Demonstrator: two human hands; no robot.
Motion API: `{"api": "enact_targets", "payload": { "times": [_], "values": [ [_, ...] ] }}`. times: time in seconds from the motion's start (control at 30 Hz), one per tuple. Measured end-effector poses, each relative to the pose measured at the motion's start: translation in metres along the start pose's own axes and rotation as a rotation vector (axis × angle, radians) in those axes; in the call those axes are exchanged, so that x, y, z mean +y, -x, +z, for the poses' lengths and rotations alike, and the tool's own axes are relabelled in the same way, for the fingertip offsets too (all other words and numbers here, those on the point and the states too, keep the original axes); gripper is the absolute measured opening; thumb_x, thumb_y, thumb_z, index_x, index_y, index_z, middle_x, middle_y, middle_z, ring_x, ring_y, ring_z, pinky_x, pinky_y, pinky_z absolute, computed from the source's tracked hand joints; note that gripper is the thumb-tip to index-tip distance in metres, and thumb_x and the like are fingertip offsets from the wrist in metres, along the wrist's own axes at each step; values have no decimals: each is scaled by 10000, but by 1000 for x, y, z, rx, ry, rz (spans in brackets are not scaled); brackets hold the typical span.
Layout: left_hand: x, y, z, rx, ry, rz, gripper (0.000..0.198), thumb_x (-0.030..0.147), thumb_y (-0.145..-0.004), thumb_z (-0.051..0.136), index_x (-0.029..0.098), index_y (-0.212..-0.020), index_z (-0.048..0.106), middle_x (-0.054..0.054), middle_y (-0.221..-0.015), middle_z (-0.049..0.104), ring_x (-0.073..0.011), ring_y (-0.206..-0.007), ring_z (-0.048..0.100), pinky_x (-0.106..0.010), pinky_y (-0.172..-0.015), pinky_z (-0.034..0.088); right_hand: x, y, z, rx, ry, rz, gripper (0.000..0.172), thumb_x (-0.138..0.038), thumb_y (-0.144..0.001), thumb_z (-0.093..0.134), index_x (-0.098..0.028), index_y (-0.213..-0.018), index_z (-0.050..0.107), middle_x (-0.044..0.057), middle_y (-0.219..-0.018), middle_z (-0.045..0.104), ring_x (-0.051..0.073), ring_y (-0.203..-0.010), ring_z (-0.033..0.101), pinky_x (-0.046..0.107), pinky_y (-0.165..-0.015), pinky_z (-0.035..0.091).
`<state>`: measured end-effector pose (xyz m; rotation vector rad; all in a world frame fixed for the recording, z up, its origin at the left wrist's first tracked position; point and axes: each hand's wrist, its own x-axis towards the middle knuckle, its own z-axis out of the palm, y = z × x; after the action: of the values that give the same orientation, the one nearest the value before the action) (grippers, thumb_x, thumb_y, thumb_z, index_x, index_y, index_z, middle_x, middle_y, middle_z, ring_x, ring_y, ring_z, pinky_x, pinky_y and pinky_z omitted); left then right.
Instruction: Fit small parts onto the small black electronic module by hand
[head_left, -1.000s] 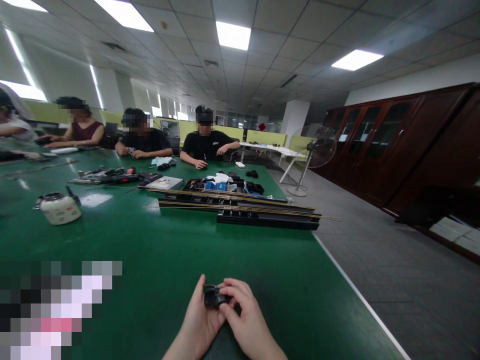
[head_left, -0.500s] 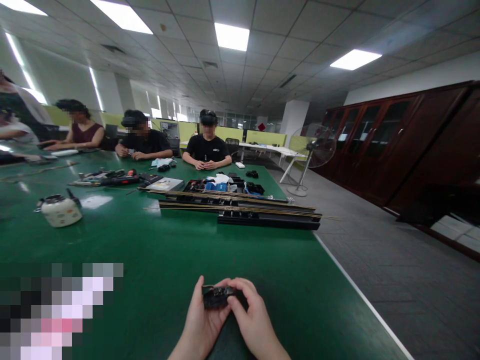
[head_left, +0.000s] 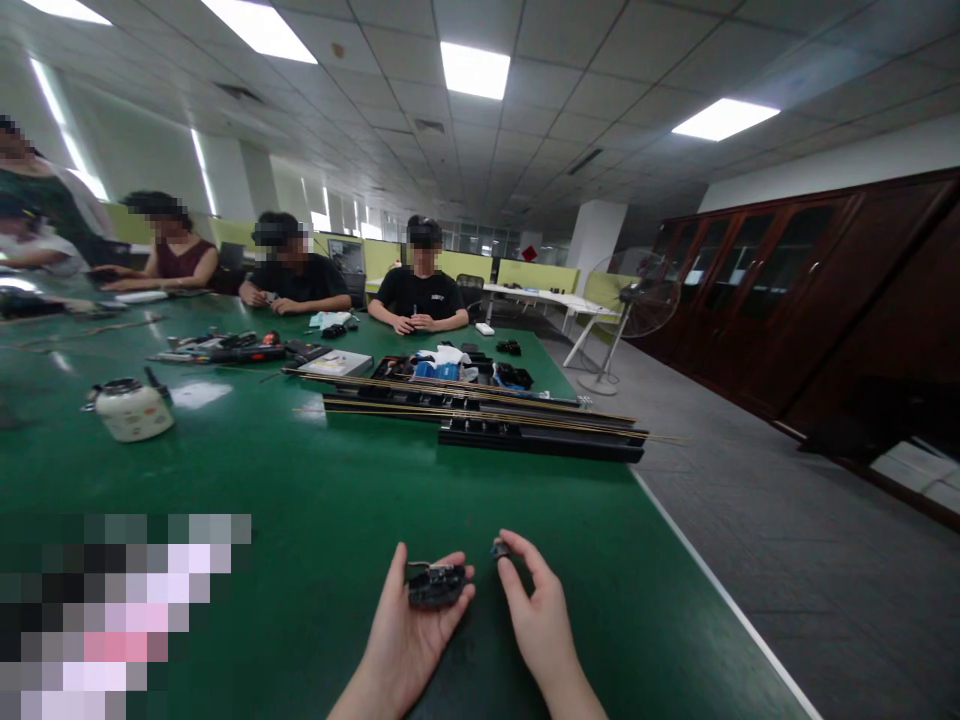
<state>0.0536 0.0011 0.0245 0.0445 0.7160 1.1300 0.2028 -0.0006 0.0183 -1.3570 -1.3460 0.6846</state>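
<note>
My left hand (head_left: 414,625) is palm up near the table's front, its fingers curled round a small black device (head_left: 437,587) with a thin wire at its upper left. To its right, my right hand (head_left: 536,600) pinches a small dark part (head_left: 499,550) between thumb and fingertips. A gap separates that part from the black device. What the small part is cannot be made out.
Long black rails (head_left: 540,440) with thin brass-coloured rods lie across the green table (head_left: 300,540). Behind them are blue and black items and a white box (head_left: 337,364). A cream pot (head_left: 135,410) stands left. Several people sit across the table.
My right hand has moved right, away from the black device, with a small dark part between its fingertips. My left hand still holds the device. The view has shifted slightly.
</note>
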Motion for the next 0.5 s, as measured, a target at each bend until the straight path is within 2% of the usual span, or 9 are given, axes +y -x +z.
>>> {"api": "enact_targets", "payload": {
  "times": [0.13,0.3,0.5],
  "values": [
    [0,1,1,-8,-36,-7,454,413,-813,425,6,-927,591,-209,-748,699,-212,-598,675,-297,-542,559,0,-1,-1,21,8,12,309,-337,-797,503,-184,-1053,588,99,-1075,629,228,-1025,566,398,-928,424],
    [1,0,-1,-58,-103,-14,415,431,-816,405,68,-889,592,-166,-707,705,-158,-448,624,-225,-392,482,0,0,-1,51,13,8,324,-338,-813,479,-181,-1082,568,102,-1088,617,222,-1034,558,386,-921,428],
    [0,-1,-3,-51,-111,0,366,431,-802,437,101,-878,577,-158,-702,707,-160,-474,625,-230,-426,482,-2,0,-1,92,3,-10,321,-331,-812,484,-181,-1084,569,100,-1088,619,220,-1035,557,377,-916,431]
  ]
}}
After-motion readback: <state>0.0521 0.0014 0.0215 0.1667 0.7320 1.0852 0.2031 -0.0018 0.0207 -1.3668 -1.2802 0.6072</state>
